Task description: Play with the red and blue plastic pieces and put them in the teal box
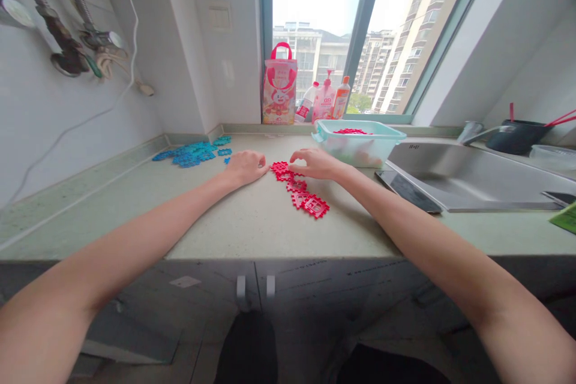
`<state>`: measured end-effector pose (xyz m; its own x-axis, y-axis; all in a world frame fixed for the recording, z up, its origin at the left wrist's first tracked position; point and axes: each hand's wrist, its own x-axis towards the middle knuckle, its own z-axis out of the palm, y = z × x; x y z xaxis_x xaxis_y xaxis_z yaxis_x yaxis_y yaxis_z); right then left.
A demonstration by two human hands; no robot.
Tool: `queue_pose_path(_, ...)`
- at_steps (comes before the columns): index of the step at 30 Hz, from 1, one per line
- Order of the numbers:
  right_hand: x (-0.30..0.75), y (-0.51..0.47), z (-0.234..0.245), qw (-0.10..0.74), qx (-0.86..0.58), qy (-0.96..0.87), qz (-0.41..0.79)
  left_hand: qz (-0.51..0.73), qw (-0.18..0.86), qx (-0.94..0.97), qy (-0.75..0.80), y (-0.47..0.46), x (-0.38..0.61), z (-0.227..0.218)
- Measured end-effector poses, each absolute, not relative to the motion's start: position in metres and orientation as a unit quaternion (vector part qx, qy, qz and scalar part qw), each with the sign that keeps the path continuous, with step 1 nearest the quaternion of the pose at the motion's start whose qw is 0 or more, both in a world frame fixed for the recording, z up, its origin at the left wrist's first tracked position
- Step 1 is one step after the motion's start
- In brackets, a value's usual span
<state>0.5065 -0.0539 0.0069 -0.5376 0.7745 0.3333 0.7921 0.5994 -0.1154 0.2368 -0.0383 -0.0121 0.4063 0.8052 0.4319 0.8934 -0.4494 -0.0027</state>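
Several red plastic interlocking pieces (316, 206) with toothed edges and window-like cut-outs lie in an overlapping line on the countertop. My left hand (245, 167) rests at the left of the far end of this line, its fingers curled together and its fingertips close to the red pieces. Whatever those fingers hold, if anything, is hidden. On the other side, my right hand (316, 164) reaches over the same end, thumb and forefinger apart, the thumb at the edge of the red pieces. Blue toothed pieces (193, 155) lie in a pile beyond my left hand.
A pale teal plastic tub (360, 147) with red pieces in it stands right of my right hand. Beside it are a dark flat tablet-like object (407, 191) and a steel sink (468, 174). A pink bag (279, 93) and bottles (324, 99) line the windowsill.
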Motion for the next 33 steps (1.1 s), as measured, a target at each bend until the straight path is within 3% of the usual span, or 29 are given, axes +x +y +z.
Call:
queue_pose_path(5,0.527,-0.058,0.012,0.118,-0.47,-0.872,0.068,-0.181,0.108,-0.839,-0.501,-0.037,0.235,-0.011)
queue_pose_path(11,0.523,-0.05,0.005,0.204,-0.506,-0.838,0.006,-0.19,0.104,-0.833,-0.509,-0.036,0.236,-0.013)
queue_pose_path(15,0.507,-0.046,-0.002,0.31,-0.415,-0.855,-0.007,-0.177,0.131,-0.806,-0.55,-0.037,0.241,-0.014)
queue_pose_path(18,0.495,-0.047,-0.01,0.294,-0.365,-0.883,-0.01,-0.16,0.144,-0.804,-0.554,-0.039,0.243,-0.012)
queue_pose_path(24,0.483,-0.044,-0.02,0.26,-0.407,-0.875,-0.019,-0.142,0.155,-0.805,-0.554,-0.04,0.244,-0.01)
queue_pose_path(28,0.482,-0.04,-0.023,0.283,-0.42,-0.862,-0.004,-0.147,0.156,-0.81,-0.545,-0.038,0.243,-0.011)
queue_pose_path(33,0.483,-0.036,-0.028,0.377,-0.375,-0.844,0.069,-0.148,0.155,-0.815,-0.539,-0.038,0.241,-0.011)
